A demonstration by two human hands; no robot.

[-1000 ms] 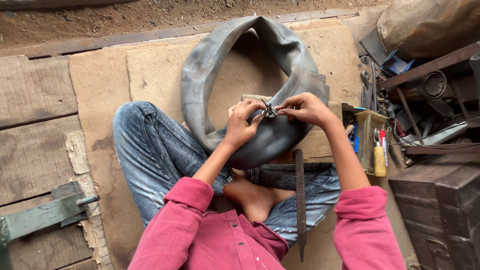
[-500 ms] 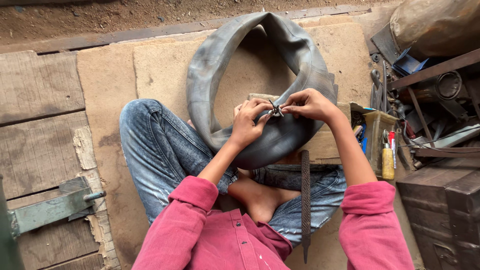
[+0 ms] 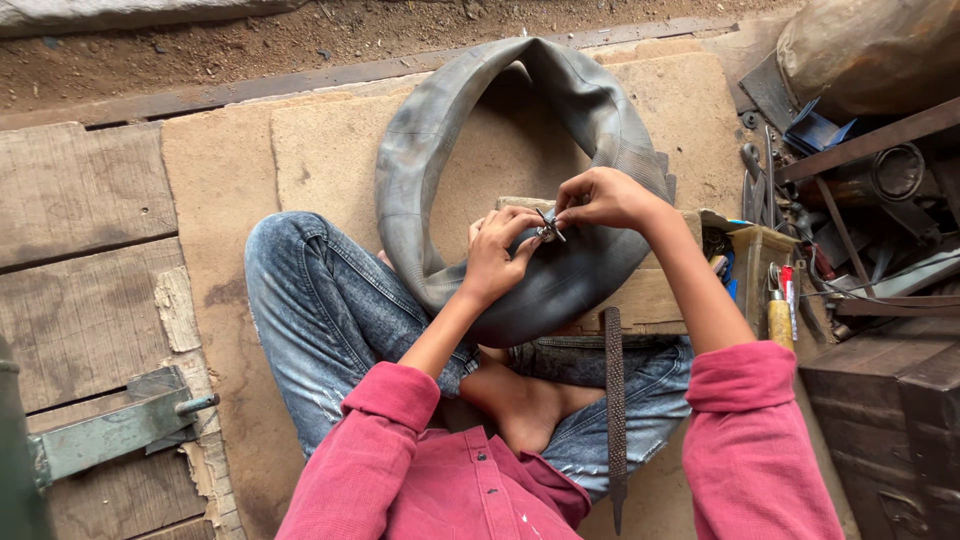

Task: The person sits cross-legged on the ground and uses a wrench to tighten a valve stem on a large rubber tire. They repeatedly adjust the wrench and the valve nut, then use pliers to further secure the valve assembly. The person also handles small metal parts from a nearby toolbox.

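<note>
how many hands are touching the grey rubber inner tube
2: the left hand and the right hand, both at the small metal valve on the grey rubber inner tube. No other hands visible.

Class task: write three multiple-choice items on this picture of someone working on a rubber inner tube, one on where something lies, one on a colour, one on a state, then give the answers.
1. Where does the long metal file lie?
A. across the lap
B. on the dirt
C. inside the tube

2. What colour are the sleeves?
A. green
B. white
C. pinkish red

3. How is the inner tube standing?
A. flat on the boards
B. upright, propped on the lap
C. hung from a hook

Answers: 1 A, it rests on the jeans; 2 C, both arms show it; 3 B, its ring rises from the lap while left hand and right hand pinch the valve.
</note>
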